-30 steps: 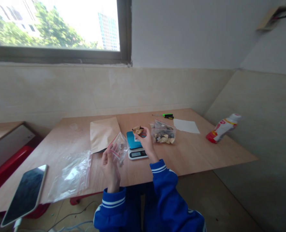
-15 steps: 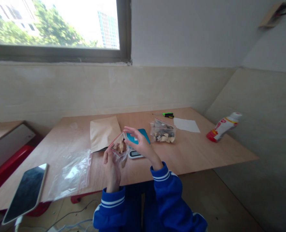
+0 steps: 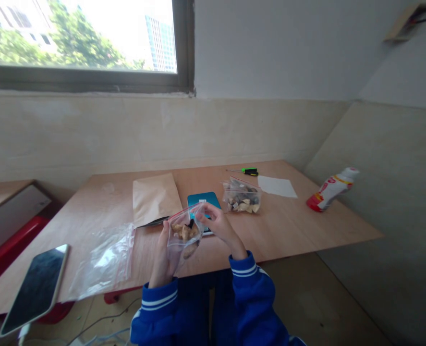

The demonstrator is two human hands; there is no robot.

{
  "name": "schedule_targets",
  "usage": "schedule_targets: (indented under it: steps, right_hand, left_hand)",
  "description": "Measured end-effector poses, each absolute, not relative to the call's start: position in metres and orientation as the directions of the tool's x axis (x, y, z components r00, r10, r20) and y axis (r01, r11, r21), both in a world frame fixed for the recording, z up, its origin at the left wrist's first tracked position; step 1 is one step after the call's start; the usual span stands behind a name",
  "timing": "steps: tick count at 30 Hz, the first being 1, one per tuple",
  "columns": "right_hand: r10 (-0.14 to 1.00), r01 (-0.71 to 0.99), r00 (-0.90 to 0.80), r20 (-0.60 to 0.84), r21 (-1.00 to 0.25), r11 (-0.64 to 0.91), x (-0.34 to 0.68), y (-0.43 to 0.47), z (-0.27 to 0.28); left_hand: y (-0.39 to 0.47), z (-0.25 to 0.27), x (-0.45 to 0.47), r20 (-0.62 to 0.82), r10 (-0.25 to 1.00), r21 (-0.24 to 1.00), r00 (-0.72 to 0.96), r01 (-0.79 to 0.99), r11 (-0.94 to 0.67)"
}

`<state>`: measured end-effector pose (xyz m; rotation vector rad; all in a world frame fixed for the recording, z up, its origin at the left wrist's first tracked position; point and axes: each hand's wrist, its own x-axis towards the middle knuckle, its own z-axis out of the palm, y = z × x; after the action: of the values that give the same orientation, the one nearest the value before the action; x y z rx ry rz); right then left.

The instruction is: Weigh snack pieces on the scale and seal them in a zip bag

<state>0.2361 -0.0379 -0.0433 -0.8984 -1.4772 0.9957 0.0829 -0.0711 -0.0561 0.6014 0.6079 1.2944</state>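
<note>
A clear zip bag with a red seal line hangs between my hands above the table's front edge. Tan, lumpy pieces and a small dark piece lie inside it. My left hand is closed on the bag's left side, with part of the palm behind the plastic. At the upper right corner, my right hand pinches the bag's top edge. Behind the bag sits a small scale with a blue top, partly covered by the bag and my right hand.
A second zip bag of stones stands right of the scale. A kraft paper bag, flat clear bags and a tablet lie leftward. Toward the right are screwdrivers, white paper and a bottle.
My right hand has come down from above the scale and now grips the bag's right corner. The bag has swung to the right and its front faces me more.
</note>
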Motion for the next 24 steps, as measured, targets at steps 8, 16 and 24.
schedule_targets:
  steps: [8, 16, 24]
  right_hand:
    - [0.848, -0.084, 0.468, 0.25, -0.942, 0.324, 0.233, -0.06, -0.039]
    - [0.829, -0.091, 0.522, 0.203, -0.953, 0.29, 0.239, -0.075, -0.052]
    - [0.911, 0.06, 0.3, 0.282, -0.959, 0.277, 0.246, -0.085, -0.061]
  left_hand:
    - [-0.075, -0.061, 0.077, 0.001, 0.981, 0.783, 0.194, -0.61, 0.12]
    - [-0.075, -0.062, 0.083, 0.078, 0.984, 0.902, -0.161, -0.409, -0.138]
    - [-0.09, -0.051, 0.095, 0.242, 0.921, 0.97, -0.304, 0.08, -0.229]
